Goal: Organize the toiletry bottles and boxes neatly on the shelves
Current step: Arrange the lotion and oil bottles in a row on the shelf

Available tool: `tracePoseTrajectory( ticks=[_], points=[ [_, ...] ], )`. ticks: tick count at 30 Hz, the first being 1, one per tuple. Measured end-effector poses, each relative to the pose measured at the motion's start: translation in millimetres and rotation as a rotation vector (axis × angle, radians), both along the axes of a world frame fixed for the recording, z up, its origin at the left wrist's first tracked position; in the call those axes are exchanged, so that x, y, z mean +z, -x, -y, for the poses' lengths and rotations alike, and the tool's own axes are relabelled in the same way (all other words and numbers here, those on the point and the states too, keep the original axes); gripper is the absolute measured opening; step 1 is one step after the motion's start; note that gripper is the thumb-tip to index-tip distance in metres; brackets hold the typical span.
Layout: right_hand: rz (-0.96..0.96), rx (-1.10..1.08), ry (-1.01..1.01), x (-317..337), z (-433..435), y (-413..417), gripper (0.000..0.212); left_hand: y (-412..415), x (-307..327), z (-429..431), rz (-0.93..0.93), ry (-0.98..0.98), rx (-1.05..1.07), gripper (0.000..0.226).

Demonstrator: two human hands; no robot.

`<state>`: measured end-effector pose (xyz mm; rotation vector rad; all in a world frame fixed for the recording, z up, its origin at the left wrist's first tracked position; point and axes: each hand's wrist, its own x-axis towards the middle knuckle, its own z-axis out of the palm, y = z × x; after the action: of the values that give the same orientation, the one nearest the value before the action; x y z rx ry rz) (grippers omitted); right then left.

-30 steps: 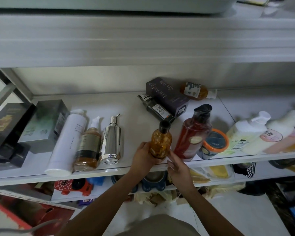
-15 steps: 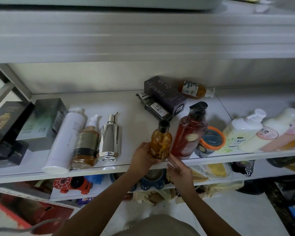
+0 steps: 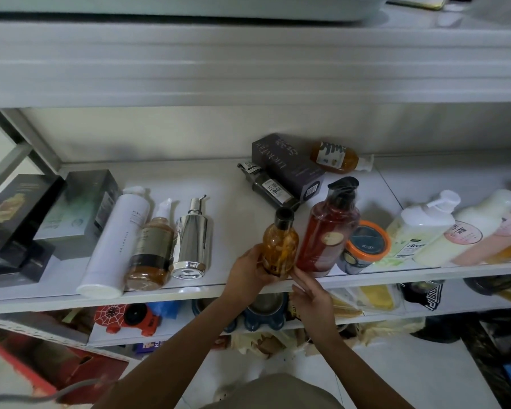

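Observation:
My left hand (image 3: 250, 271) grips a small amber bottle (image 3: 280, 246) with a black cap, upright at the front edge of the white shelf (image 3: 227, 202). My right hand (image 3: 311, 296) is just below and right of it, fingers straight, fingertips touching the bottle's base. A tall red pump bottle (image 3: 328, 231) stands right beside the amber one. To the left lie a white tube bottle (image 3: 115, 243), a brown pump bottle (image 3: 152, 252) and a chrome pump bottle (image 3: 191, 240).
Dark boxes (image 3: 21, 222) sit at the shelf's left end. A purple box (image 3: 286, 165), a dark bottle (image 3: 270, 188) and an orange bottle (image 3: 337, 157) lie at the back. An orange-rimmed jar (image 3: 365, 246) and white pump bottles (image 3: 416, 228) fill the right. A lower shelf (image 3: 189, 335) holds clutter.
Both hands and the amber bottle have stayed at almost the same spot at the shelf's front edge; only the camera view shifted slightly.

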<state>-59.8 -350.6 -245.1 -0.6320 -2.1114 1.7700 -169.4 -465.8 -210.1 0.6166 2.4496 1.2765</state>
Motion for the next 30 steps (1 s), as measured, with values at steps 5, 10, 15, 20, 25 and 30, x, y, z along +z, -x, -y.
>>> tracePoseTrajectory(
  ticks=[5, 10, 15, 20, 25, 30],
  points=[
    [-0.035, -0.087, -0.055, 10, 9, -4, 0.043, -9, 7, 7, -0.099, 0.095, -0.026, 0.034],
    [0.086, 0.105, -0.080, 28, 31, 5, 0.036, -29, -9, 65, -0.166, 0.059, 0.343, 0.009],
    [0.195, 0.330, 0.026, 41, 58, 44, 0.022, -28, 9, 113, -0.152, -0.095, 0.693, 0.013],
    [0.413, 0.326, 0.244, 58, 90, 96, 0.024, -23, 18, 112, -0.021, 0.141, 0.612, 0.028],
    [0.498, 0.319, 0.316, 69, 110, 129, 0.039, -13, 20, 108, -0.003, 0.140, 0.449, 0.019],
    [0.545, 0.237, 0.347, 63, 124, 142, 0.063, -18, 23, 119, 0.157, -0.098, 0.495, 0.034]
  ],
)
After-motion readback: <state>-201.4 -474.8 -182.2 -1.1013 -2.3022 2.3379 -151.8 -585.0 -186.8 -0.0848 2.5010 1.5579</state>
